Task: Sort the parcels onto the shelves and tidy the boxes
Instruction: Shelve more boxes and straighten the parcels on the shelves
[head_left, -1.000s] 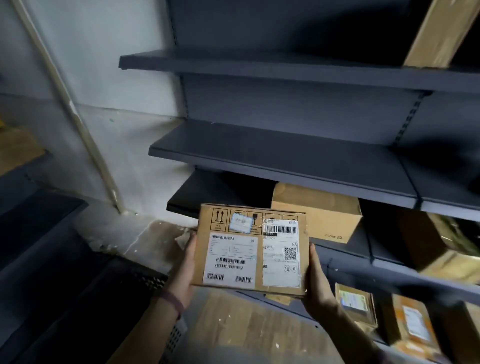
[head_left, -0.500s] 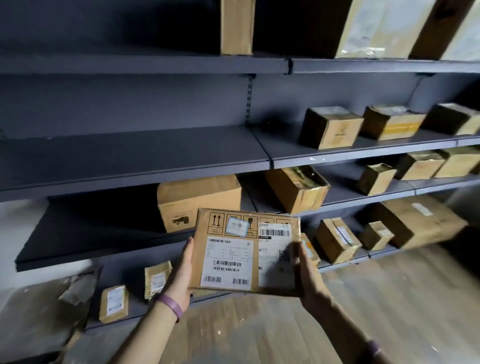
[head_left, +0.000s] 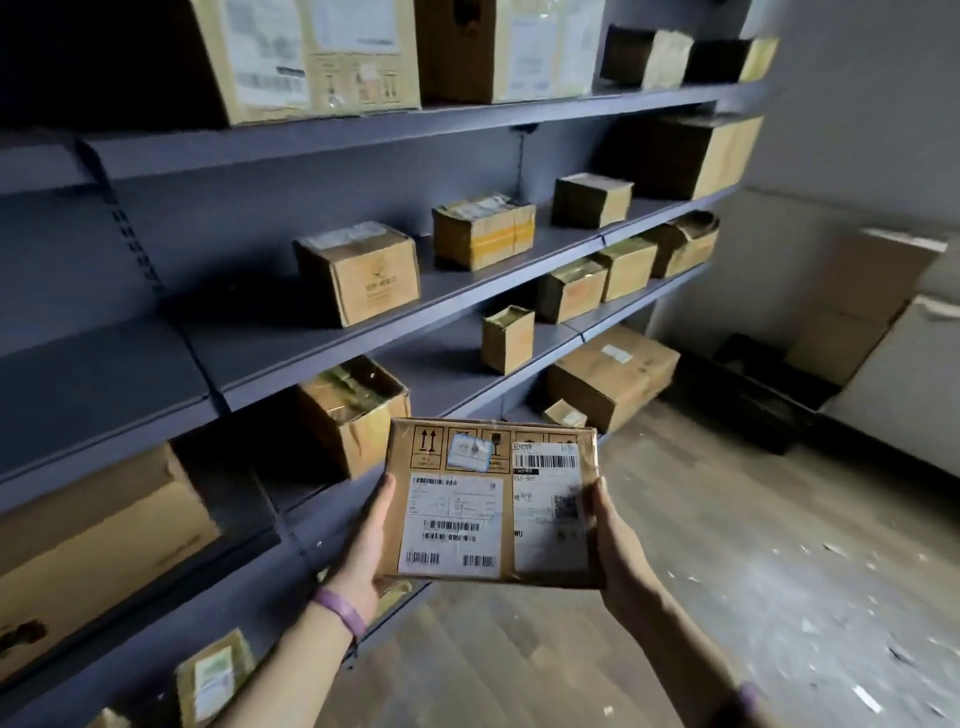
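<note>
Left hand: the left hand (head_left: 369, 545) was clasped on the parcel's left edge, thumb laid up the printed face, fingers hidden behind; a purple wristband (head_left: 340, 616) was worn at the wrist.
Right hand: the right hand (head_left: 615, 545) was clasped on the right edge likewise, thumb on the face, fingers hidden behind.
Parcel: the flat brown parcel (head_left: 493, 504) was held in the air between both hands, label side toward the camera, in front of the shelving (head_left: 311, 338) and touching no shelf.
Lowest level: a labelled packet (head_left: 213, 675) was seen at the bottom left, with a large carton (head_left: 88, 545) on the shelf above it.
Just behind the parcel: an open-topped box (head_left: 353, 410) was set beside the parcel's top left corner; a small flat packet (head_left: 565, 414) was seen over its top edge, next to a big low carton (head_left: 613, 376).
Middle shelves: a small upright box (head_left: 506, 338) was stood alone; higher, a logo box (head_left: 358, 273) and a yellow-taped box (head_left: 483, 231) were spaced apart.
Top shelf: tall cartons (head_left: 306, 57) were lined up.
Floor: the wooden floor (head_left: 727, 571) was strewn with white scraps on the right.
Far corner: a dark crate (head_left: 753, 395) was placed by the wall, with pale boards (head_left: 872, 291) leaned behind it.
</note>
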